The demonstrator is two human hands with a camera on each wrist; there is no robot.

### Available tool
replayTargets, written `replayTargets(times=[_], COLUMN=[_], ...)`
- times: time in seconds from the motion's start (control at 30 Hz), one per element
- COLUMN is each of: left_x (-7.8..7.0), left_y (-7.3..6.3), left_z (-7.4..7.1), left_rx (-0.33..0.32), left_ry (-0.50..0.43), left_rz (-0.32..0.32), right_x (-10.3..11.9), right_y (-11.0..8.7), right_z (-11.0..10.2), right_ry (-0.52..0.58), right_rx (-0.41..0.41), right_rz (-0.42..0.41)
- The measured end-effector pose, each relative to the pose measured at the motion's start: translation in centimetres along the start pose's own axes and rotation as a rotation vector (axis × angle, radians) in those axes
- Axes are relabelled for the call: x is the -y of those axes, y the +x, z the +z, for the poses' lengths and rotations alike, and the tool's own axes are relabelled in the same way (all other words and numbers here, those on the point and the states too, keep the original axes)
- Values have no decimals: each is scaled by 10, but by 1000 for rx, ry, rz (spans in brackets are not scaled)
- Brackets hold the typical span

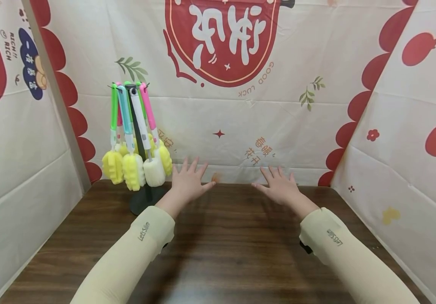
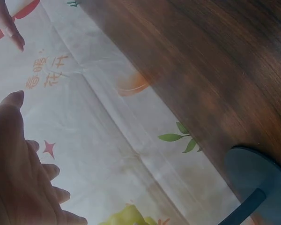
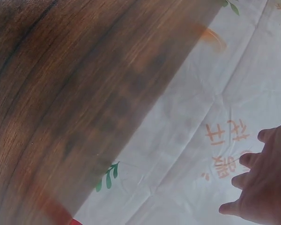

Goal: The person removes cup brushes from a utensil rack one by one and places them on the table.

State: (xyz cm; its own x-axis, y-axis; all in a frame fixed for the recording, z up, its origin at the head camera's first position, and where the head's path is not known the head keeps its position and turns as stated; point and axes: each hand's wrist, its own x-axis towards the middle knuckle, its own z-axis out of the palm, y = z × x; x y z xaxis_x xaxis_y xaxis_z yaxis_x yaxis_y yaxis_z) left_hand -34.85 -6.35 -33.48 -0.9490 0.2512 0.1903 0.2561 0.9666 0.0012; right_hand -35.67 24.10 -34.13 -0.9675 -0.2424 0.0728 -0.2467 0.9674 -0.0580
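- Here's the left hand [image 1: 187, 183] at the back edge of the table [image 1: 237, 253], fingers straight and spread apart.
- Across from it, the right hand [image 1: 280, 189], fingers fanned too, nothing gripped; whether either hand touches the back cloth [image 1: 218, 114] I can't tell.
- Between the hands and forearms, a broad lane of dark wood runs toward the person; side cloths [image 1: 393, 169] wall it in left and right.
- And there are the sponge brushes [image 1: 132, 171], hanging from a black stand [image 1: 138, 204] at the back left, just beside the left hand.
- Over to the left wrist view: a green leaf print [image 2: 171, 137] at the table edge near the stand's round base, which the head view doesn't show, plus a few right-hand fingers.
- The head view alone shows the brush handles.
- Counting now: two hands, two pale sleeves [image 1: 115, 261], one stand, four handles plain in front, green, blue, white and pink, with more behind, too overlapped to number.
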Motion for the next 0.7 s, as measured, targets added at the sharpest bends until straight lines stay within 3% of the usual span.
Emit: replayTargets(times=[0.33, 0.7], left_x=[2, 5], left_y=[-2, -6], left_z=[-1, -2], left_rx=[-2, -15], left_ry=[44, 20], left_rz=[-14, -32], right_x=[2, 13], right_y=[5, 7], right_z=[-1, -10], right_ry=[10, 28], right_rx=[-17, -121], right_rz=[2, -12])
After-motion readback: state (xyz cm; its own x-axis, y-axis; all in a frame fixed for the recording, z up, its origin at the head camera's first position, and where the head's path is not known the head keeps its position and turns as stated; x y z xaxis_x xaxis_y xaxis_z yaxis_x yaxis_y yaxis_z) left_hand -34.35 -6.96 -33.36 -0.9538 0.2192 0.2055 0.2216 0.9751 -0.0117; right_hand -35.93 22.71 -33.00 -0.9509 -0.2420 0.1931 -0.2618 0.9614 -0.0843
